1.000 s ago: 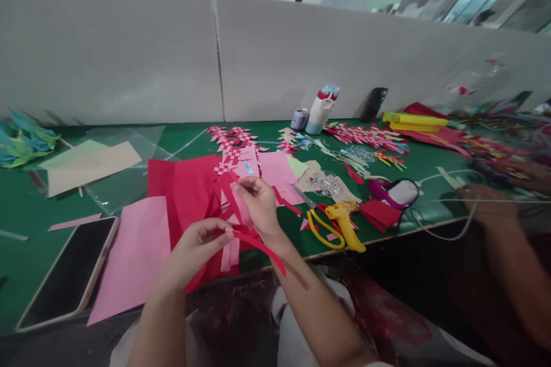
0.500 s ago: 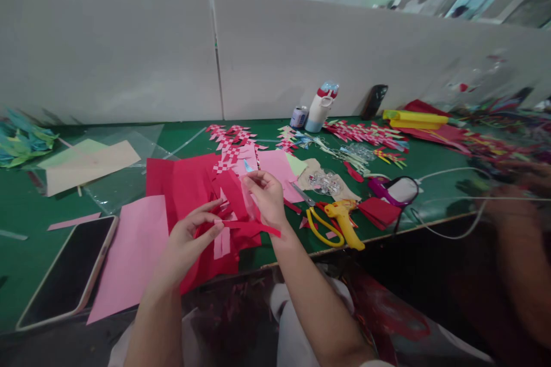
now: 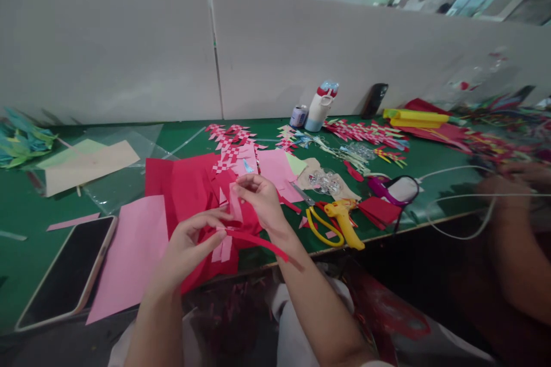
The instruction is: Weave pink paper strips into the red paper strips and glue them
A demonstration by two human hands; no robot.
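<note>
My left hand (image 3: 196, 241) pinches one end of a red paper strip (image 3: 258, 239), whose free end reaches over my right wrist. Between the thumb and fingers of my right hand (image 3: 260, 195) is a pink paper strip (image 3: 235, 203), its lower end close to my left fingertips. Whether the two strips touch is hidden by the fingers. Below both hands lie red paper sheets (image 3: 181, 183) and short pink strips (image 3: 221, 249). Just beyond are woven red-and-pink checkered pieces (image 3: 235, 140) and a pink sheet (image 3: 279, 169).
A phone (image 3: 69, 269) and a pink sheet (image 3: 133, 252) lie left. To the right are yellow-handled scissors (image 3: 322, 229), a yellow glue gun (image 3: 344, 221) and a white cable (image 3: 456, 169). A bottle (image 3: 321, 106) stands by the partition (image 3: 258, 57). Another person's arm (image 3: 516, 229) is far right.
My right hand has drawn the pink strip left and down toward my left hand. The red strip's free end has swung downward and right. The other person's arm has shifted slightly.
</note>
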